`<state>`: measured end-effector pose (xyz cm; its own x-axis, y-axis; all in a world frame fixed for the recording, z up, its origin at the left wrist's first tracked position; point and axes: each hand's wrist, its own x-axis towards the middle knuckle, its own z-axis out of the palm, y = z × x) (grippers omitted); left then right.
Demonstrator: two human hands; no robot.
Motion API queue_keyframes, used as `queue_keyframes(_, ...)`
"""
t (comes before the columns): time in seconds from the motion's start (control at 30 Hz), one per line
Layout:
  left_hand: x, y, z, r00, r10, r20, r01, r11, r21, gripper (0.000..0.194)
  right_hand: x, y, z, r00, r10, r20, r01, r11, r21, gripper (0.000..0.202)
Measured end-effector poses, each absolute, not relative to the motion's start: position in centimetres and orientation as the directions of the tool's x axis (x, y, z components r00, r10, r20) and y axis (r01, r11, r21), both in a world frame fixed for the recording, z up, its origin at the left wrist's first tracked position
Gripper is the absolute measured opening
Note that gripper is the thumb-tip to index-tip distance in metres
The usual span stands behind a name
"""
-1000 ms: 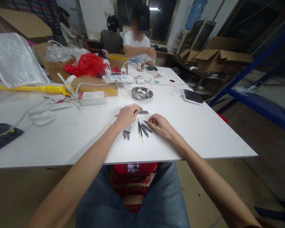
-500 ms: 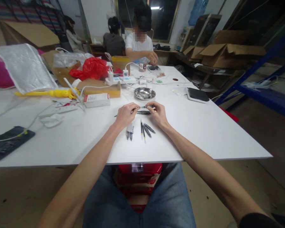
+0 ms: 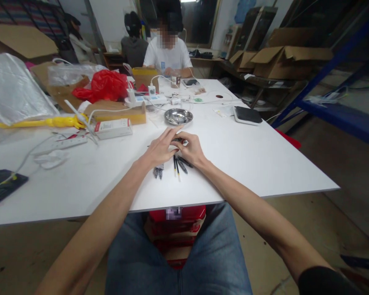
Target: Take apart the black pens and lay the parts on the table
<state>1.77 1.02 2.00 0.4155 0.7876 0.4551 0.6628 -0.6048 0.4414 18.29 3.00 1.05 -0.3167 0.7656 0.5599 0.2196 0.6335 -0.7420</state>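
My left hand (image 3: 161,146) is over the table with its fingers stretched out, thumb apart, its fingertips meeting my right hand. My right hand (image 3: 192,148) is closed, with thumb and index finger brought together; what it holds, if anything, is hidden by the fingers. Dark pen parts (image 3: 178,139) show in the gap between the hands. Just below lie two slim black refills (image 3: 176,167) with yellow ends and dark pen barrels (image 3: 182,165). Under my left wrist, clear tubes with dark tips (image 3: 158,171) rest on the tabletop.
Beyond my hands stands a shiny metal bowl (image 3: 178,116) with small parts in it. A white-and-red box (image 3: 113,128), a yellow tool (image 3: 61,122) and a power strip (image 3: 146,100) lie left. A black-topped device (image 3: 248,115) sits right. A person (image 3: 167,53) sits opposite.
My hands have come together; the left has gone from a pinch to stretched fingers. The camera view has shifted, and the person opposite has lowered their raised hand.
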Motion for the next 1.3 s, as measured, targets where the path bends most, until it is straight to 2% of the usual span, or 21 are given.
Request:
queue_keyframes(0.07, 2.1, 0.9, 2.0, 0.426, 0.775, 0.466, 0.659, -0.619, 0.427, 0.087, 18.0, 2.8, 1.0, -0.279, 0.791, 0.544, 0.285, 0.610, -0.740, 0.015)
queue_keyframes(0.17, 2.5, 1.0, 1.9, 0.442, 0.717, 0.540, 0.628, -0.676, 0.384, 0.093, 17.9, 2.9, 1.0, -0.243, 0.847, 0.473, 0.391, 0.531, -0.751, 0.040)
queue_keyframes(0.23, 2.9, 1.0, 1.9, 0.454, 0.665, 0.593, 0.612, -0.716, 0.335, 0.095, 18.0, 3.0, 1.0, -0.229, 0.873, 0.431, 0.395, 0.488, -0.778, 0.055)
queue_keyframes(0.33, 3.1, 0.8, 2.5, 0.467, 0.625, 0.626, 0.592, -0.746, 0.303, 0.093, 18.3, 3.5, 0.9, -0.191, 0.890, 0.413, 0.319, 0.454, -0.832, 0.063)
queue_keyframes(0.43, 2.1, 0.9, 3.3, 0.458, 0.610, 0.647, 0.596, -0.750, 0.285, 0.081, 18.8, 4.3, 0.9, -0.150, 0.905, 0.397, 0.266, 0.424, -0.866, 0.065)
queue_keyframes(0.53, 0.7, 1.6, 3.5, 0.358, 0.629, 0.690, 0.673, -0.686, 0.277, 0.062, 19.2, 4.9, 0.8, -0.132, 0.900, 0.416, 0.201, 0.435, -0.878, 0.064)
queue_keyframes(0.63, 0.0, 2.3, 2.7, 0.343, 0.718, 0.606, 0.749, -0.598, 0.286, 0.031, 19.5, 5.0, 0.9, -0.141, 0.897, 0.419, 0.157, 0.438, -0.885, 0.062)
queue_keyframes(0.67, 0.0, 2.4, 2.3, 0.329, 0.752, 0.571, 0.780, -0.557, 0.284, 0.028, 19.6, 5.0, 1.0, -0.135, 0.907, 0.400, 0.180, 0.419, -0.890, 0.064)
queue_keyframes(0.8, 0.6, 2.6, 1.5, 0.300, 0.783, 0.544, 0.817, -0.506, 0.277, 0.019, 19.9, 4.5, 1.5, -0.143, 0.930, 0.339, 0.305, 0.368, -0.878, 0.070)
queue_keyframes(0.97, 0.5, 2.5, 1.3, 0.239, 0.805, 0.543, 0.818, -0.468, 0.335, 0.012, 20.1, 4.0, 2.1, -0.347, 0.849, 0.398, 0.186, 0.478, -0.859, 0.051)
queue_keyframes(1.1, 0.7, 2.3, 1.1, 0.270, 0.793, 0.546, 0.763, -0.522, 0.381, 0.010, 20.1, 4.0, 2.0, -0.259, 0.912, 0.318, 0.331, 0.393, -0.858, 0.063)
queue_keyframes(1.23, 0.8, 2.1, 1.3, 0.232, 0.767, 0.598, 0.719, -0.549, 0.426, 0.010, 20.3, 4.0, 2.1, -0.351, 0.860, 0.371, 0.189, 0.453, -0.871, 0.048)
queue_keyframes(1.3, 0.9, 2.1, 1.5, 0.250, 0.749, 0.614, 0.678, -0.588, 0.441, 0.014, 20.3, 4.0, 2.1, -0.358, 0.854, 0.379, 0.204, 0.467, -0.860, 0.049)
